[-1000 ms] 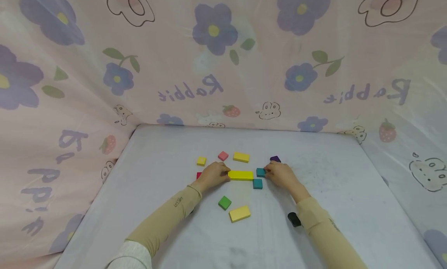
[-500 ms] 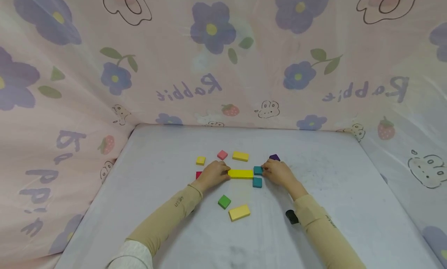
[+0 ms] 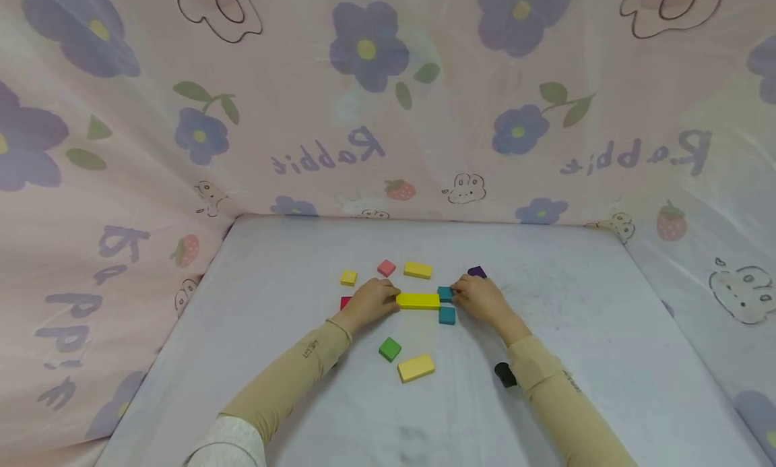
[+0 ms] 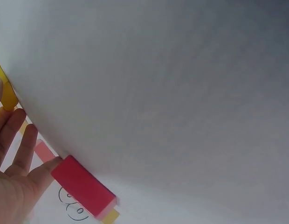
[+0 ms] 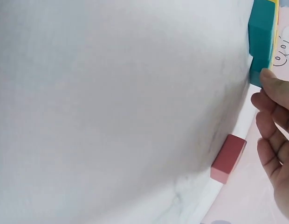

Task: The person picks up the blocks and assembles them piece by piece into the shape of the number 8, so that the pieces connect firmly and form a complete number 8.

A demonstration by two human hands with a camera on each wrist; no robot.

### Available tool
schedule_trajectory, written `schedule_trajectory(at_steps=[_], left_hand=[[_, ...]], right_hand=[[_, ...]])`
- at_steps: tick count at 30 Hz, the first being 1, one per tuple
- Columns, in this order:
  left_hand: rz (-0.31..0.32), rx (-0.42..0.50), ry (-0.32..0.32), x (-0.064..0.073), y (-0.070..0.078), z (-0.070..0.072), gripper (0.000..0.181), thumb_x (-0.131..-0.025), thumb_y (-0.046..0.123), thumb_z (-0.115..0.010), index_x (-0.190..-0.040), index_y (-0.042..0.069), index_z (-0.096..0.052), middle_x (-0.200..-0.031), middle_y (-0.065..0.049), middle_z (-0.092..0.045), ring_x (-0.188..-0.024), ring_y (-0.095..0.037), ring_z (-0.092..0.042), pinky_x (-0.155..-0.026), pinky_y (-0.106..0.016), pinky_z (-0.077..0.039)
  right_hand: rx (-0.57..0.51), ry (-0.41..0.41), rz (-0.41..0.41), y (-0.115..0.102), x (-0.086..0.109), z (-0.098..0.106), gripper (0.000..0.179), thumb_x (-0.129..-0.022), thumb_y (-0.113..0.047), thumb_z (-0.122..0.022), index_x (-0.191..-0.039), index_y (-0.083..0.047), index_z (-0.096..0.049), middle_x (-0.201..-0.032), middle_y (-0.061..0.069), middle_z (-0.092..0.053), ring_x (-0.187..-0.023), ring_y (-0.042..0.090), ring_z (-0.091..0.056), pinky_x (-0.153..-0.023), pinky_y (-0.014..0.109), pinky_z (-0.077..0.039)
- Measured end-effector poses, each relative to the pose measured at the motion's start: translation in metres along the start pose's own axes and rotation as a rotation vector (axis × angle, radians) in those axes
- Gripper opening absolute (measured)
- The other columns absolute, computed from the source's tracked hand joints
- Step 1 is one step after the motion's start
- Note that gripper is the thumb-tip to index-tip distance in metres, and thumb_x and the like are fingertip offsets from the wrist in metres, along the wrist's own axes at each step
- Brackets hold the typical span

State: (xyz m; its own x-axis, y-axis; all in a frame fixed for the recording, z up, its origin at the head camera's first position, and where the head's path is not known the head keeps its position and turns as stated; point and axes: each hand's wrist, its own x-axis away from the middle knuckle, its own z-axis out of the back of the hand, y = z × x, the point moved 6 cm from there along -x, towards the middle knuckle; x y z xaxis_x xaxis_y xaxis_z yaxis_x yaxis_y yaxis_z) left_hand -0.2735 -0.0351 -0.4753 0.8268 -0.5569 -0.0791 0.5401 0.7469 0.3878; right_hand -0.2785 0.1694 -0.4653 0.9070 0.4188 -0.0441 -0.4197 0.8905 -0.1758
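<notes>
In the head view, my left hand [image 3: 372,301] holds the left end of a long yellow block [image 3: 418,301] between thumb and finger; the left wrist view shows that yellow end [image 4: 7,91] at the fingertips. My right hand [image 3: 485,298] pinches the right side of a small teal block [image 3: 445,294], which sits by the long block's right end. A second teal block [image 3: 446,315] lies just in front of the first. Beside the left hand is a red block [image 4: 84,187], mostly hidden by that hand in the head view.
Behind the hands lie a small yellow block [image 3: 348,277], a pink block [image 3: 386,268], a yellow oblong [image 3: 418,270] and a purple block [image 3: 477,272]. In front are a green block [image 3: 390,349] and a pale yellow oblong [image 3: 415,368]. A reddish block [image 5: 228,158] is near the right hand.
My right hand has moved left with the teal block, bringing it up to the long yellow block's right end. My left hand stays on the yellow block's left end.
</notes>
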Motion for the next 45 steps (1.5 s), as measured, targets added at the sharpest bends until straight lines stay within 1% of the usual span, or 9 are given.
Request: schedule_trajectory(at_steps=[6,12,19,27,33,37,39,41,45], left_hand=[[-0.004,-0.006,0.007,-0.001,0.000,-0.001,0.034,-0.085,0.024,-0.068,-0.114,0.007,-0.067,-0.106,-0.004,-0.068,-0.093,-0.017,-0.059,-0.086,-0.029,-0.048],[0.003,0.001,-0.001,-0.001,0.000,0.000,0.034,-0.085,0.024,-0.068,-0.114,0.007,-0.067,-0.106,-0.004,-0.068,-0.092,-0.017,-0.058,-0.085,-0.028,-0.048],[0.024,-0.004,-0.007,0.000,-0.001,0.002,0.036,-0.084,0.026,-0.069,-0.115,0.007,-0.066,-0.107,-0.004,-0.068,-0.094,-0.017,-0.057,-0.090,-0.030,-0.047],[0.054,0.015,-0.038,0.001,-0.001,0.000,0.044,-0.084,0.026,-0.068,-0.122,0.004,-0.060,-0.115,-0.007,-0.064,-0.103,-0.020,-0.056,-0.097,-0.033,-0.045],[0.044,0.042,-0.031,0.003,-0.001,0.001,0.043,-0.085,0.024,-0.067,-0.121,0.003,-0.059,-0.116,-0.008,-0.064,-0.104,-0.021,-0.057,-0.098,-0.034,-0.045],[0.028,0.027,-0.007,0.004,-0.002,0.004,0.041,-0.085,0.025,-0.067,-0.119,0.003,-0.061,-0.115,-0.008,-0.064,-0.105,-0.022,-0.058,-0.097,-0.035,-0.045],[0.027,-0.004,0.017,0.004,-0.003,0.008,0.039,-0.086,0.026,-0.066,-0.118,0.004,-0.062,-0.115,-0.008,-0.064,-0.106,-0.022,-0.059,-0.096,-0.036,-0.046],[0.040,-0.037,0.047,0.005,-0.005,0.014,0.038,-0.087,0.028,-0.065,-0.117,0.006,-0.063,-0.116,-0.007,-0.064,-0.108,-0.023,-0.058,-0.096,-0.038,-0.046],[0.065,-0.083,0.118,0.005,-0.015,0.031,0.033,-0.087,0.028,-0.065,-0.114,0.008,-0.065,-0.113,-0.007,-0.064,-0.103,-0.024,-0.059,-0.089,-0.040,-0.048]], right_hand=[[0.023,0.016,0.007,0.000,-0.002,0.001,0.026,-0.083,-0.020,-0.069,-0.106,-0.007,-0.069,-0.095,0.006,-0.069,-0.083,0.021,-0.064,-0.074,0.038,-0.052],[0.040,0.003,-0.008,0.000,-0.003,-0.001,0.026,-0.084,-0.020,-0.068,-0.108,-0.008,-0.069,-0.096,0.006,-0.068,-0.085,0.021,-0.063,-0.076,0.039,-0.052],[0.030,-0.012,-0.029,-0.001,-0.004,-0.003,0.027,-0.085,-0.019,-0.067,-0.110,-0.007,-0.068,-0.100,0.007,-0.068,-0.090,0.023,-0.064,-0.081,0.041,-0.052],[0.029,-0.036,-0.057,0.001,-0.004,-0.004,0.030,-0.085,-0.020,-0.067,-0.112,-0.007,-0.067,-0.101,0.006,-0.068,-0.090,0.022,-0.063,-0.083,0.042,-0.051],[0.021,-0.034,-0.052,0.000,-0.003,-0.003,0.030,-0.085,-0.020,-0.067,-0.112,-0.007,-0.067,-0.101,0.007,-0.068,-0.089,0.021,-0.063,-0.082,0.040,-0.052],[0.018,-0.035,-0.044,0.000,-0.003,-0.002,0.029,-0.085,-0.019,-0.067,-0.111,-0.006,-0.067,-0.101,0.007,-0.068,-0.089,0.022,-0.064,-0.081,0.040,-0.052],[0.013,-0.037,-0.048,0.000,-0.003,-0.002,0.028,-0.085,-0.018,-0.067,-0.111,-0.006,-0.067,-0.101,0.007,-0.068,-0.089,0.022,-0.064,-0.082,0.040,-0.052],[0.015,-0.036,-0.045,-0.001,-0.003,-0.001,0.028,-0.085,-0.018,-0.067,-0.111,-0.006,-0.067,-0.101,0.007,-0.068,-0.089,0.022,-0.064,-0.082,0.040,-0.052],[0.014,-0.042,-0.055,-0.001,-0.003,-0.002,0.029,-0.086,-0.020,-0.066,-0.112,-0.006,-0.067,-0.103,0.007,-0.068,-0.092,0.023,-0.064,-0.084,0.042,-0.051]])
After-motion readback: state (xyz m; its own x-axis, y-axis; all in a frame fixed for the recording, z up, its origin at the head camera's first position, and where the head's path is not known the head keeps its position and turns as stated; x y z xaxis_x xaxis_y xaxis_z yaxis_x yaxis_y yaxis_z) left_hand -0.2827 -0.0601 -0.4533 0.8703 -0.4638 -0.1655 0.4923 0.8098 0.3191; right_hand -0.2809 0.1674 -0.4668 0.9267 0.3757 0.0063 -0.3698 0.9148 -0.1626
